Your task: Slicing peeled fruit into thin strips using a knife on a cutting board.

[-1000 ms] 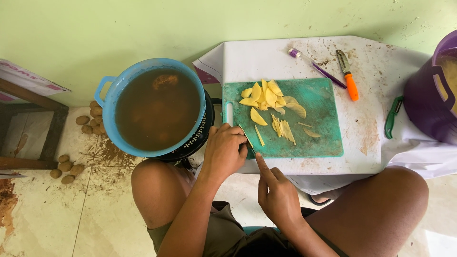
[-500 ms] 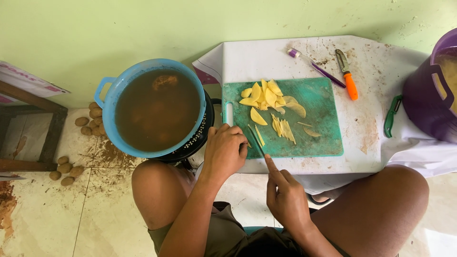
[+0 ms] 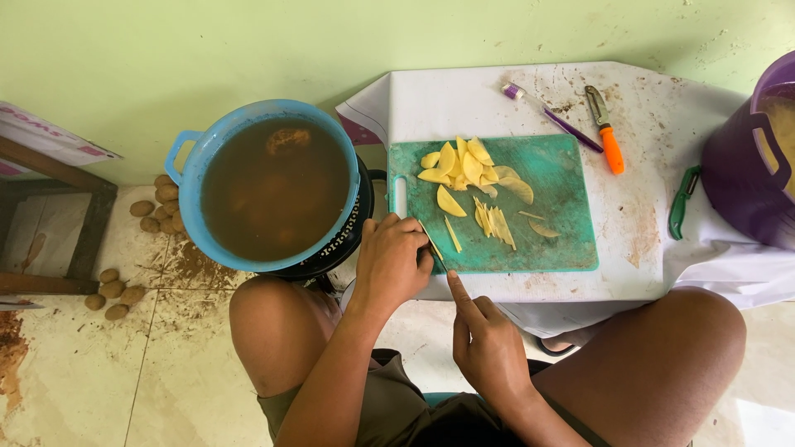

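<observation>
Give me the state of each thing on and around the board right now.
Board: flat, bears potato slices and strips.
Left hand: pressing a slice at board edge.
Right hand: holding knife, forefinger along it.
Basin: full of brown water.
Peeler: lying unused.

Bright, even daylight; soft, faint shadows under the basin and hands; mild glare on the floor at lower right; sharp focus; slight wide-angle bending at edges.

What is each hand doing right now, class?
Left hand: closed on a potato piece at the cutting board edge.
Right hand: closed, gripping a knife, forefinger extended.
</observation>
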